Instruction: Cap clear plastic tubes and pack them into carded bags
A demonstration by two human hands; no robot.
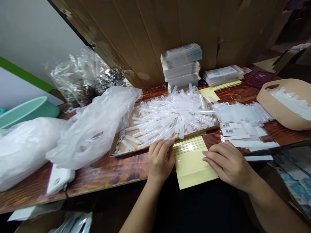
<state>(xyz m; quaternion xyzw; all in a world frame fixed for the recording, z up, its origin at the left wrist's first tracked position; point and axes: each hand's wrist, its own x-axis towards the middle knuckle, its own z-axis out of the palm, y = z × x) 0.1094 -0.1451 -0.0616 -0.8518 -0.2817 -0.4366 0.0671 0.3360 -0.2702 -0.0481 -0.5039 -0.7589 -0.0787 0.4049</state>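
Observation:
A yellow sheet of small round stickers point(194, 168) lies over the table's front edge, with rows of dots across its upper part. My left hand point(160, 160) is closed at the sheet's upper left edge, beside the tray rim; its thumb is mostly hidden. At the right edge, my right hand point(228, 165) has thumb and forefinger pinched together over the sheet; whatever is between the tips is too small to make out. Just beyond is a shallow cardboard tray point(126, 154) heaped with clear plastic tubes point(167, 113).
Filled clear sleeves point(240, 113) with barcode cards lie right of the tray, near a beige basket point(269, 110). Bundled card packs point(182, 66) stack behind. White plastic bags point(97, 129), a white device point(60, 178) and a green basin point(31, 111) occupy the left.

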